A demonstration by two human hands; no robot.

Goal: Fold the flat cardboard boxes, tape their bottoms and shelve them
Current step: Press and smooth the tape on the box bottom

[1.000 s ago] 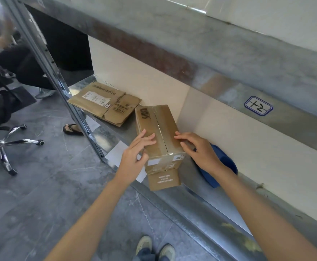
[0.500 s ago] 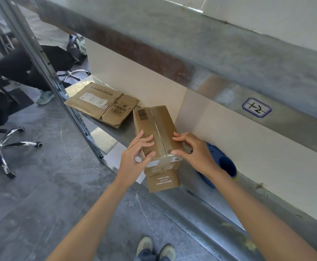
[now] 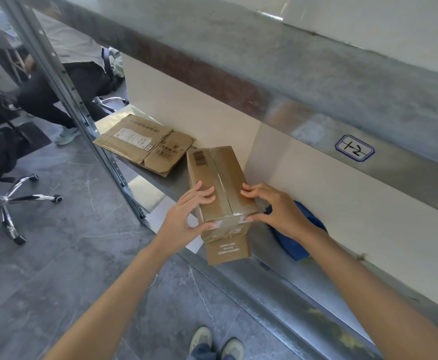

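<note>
A folded brown cardboard box (image 3: 217, 175) stands on the lower metal shelf (image 3: 171, 181), its taped seam facing up and one loose flap (image 3: 228, 249) hanging over the shelf's front edge. My left hand (image 3: 184, 216) grips the box's near left corner, fingers on top and thumb on the front face. My right hand (image 3: 277, 209) holds the near right corner the same way. A flat, unfolded cardboard box (image 3: 145, 144) lies further left on the same shelf.
A blue object (image 3: 301, 237) lies on the shelf behind my right wrist. The upper shelf beam with a label (image 3: 354, 148) overhangs the box. A shelf upright (image 3: 82, 110) stands left. An office chair (image 3: 7, 201) and a seated person (image 3: 64, 74) are beyond it.
Both hands slid toward the box's near end and my thumbs came down onto its front face. The box has stayed in about the same spot on the shelf.
</note>
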